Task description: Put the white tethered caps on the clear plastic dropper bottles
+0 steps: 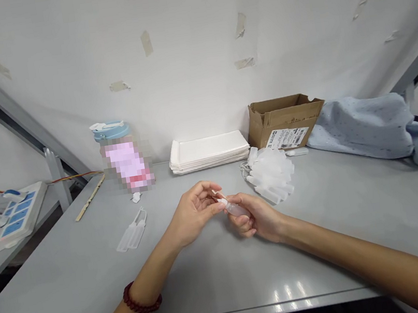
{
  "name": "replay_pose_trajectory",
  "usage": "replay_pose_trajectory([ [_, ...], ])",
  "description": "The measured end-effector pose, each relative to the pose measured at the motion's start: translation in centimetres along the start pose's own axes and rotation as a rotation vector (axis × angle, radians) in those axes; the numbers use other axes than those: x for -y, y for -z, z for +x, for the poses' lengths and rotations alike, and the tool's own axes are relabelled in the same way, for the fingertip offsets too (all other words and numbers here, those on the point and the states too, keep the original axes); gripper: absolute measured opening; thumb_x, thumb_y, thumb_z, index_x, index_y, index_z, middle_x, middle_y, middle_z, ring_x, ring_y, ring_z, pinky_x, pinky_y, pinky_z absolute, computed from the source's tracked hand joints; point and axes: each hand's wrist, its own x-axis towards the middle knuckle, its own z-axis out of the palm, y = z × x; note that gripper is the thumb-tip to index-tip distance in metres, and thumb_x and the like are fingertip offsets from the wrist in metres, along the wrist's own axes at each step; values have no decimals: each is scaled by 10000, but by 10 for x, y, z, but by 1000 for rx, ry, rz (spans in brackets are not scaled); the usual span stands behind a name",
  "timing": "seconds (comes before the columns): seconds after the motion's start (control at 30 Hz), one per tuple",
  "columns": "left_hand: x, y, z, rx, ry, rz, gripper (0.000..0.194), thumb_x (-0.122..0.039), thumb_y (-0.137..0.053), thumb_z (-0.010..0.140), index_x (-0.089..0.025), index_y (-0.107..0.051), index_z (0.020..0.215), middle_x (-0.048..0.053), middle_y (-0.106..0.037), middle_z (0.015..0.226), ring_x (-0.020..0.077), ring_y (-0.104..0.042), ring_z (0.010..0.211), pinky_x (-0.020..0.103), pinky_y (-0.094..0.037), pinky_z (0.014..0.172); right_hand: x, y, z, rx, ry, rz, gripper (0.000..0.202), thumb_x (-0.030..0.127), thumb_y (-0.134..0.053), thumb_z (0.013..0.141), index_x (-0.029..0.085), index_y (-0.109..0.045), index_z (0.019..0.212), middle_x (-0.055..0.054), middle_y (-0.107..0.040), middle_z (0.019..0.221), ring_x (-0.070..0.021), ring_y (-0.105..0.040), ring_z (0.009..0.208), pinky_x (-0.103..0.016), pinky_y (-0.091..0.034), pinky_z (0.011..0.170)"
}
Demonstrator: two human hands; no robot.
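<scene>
Above the middle of the table, both hands hold a small translucent plastic sleeve (237,210) with a white end. My left hand (196,212) pinches the white end between thumb and fingers, where a thin strap seems to stick up. The fingers of my right hand (263,216) are wrapped round the sleeve's body. Just beyond my right hand lies a pile of similar translucent sleeves (272,173) with thin loops. Two more looped sleeves (131,236) lie flat to the left of my left hand.
A stack of white envelope-like packets (210,151) stands against the wall beside an open cardboard box (286,121). Light blue cloth (365,125) is bunched at the right. A blue-lidded bottle (111,132), partly blurred, and a wooden strip (90,198) are at the left.
</scene>
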Motion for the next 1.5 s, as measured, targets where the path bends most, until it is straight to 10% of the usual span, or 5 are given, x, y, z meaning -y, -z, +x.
replay_pose_trajectory([
  [1.3,-10,0,-3,44,151,418,299,-406,-543,827,-149,-660,729,25,-627,686,147,-554,653,249,-441,630,-7,-8,0,-268,196,-366,215,306,-372,839,195,-398,656,83,-295,457,-60,-225,405,-187,-153,383],
  [1.5,-9,-1,-2,98,99,362,174,-294,-574,818,-151,-663,862,35,-655,883,169,-589,869,256,-454,784,-7,-3,2,-239,144,-374,256,330,-318,865,208,-363,645,87,-261,446,-66,-185,386,-198,-136,373],
])
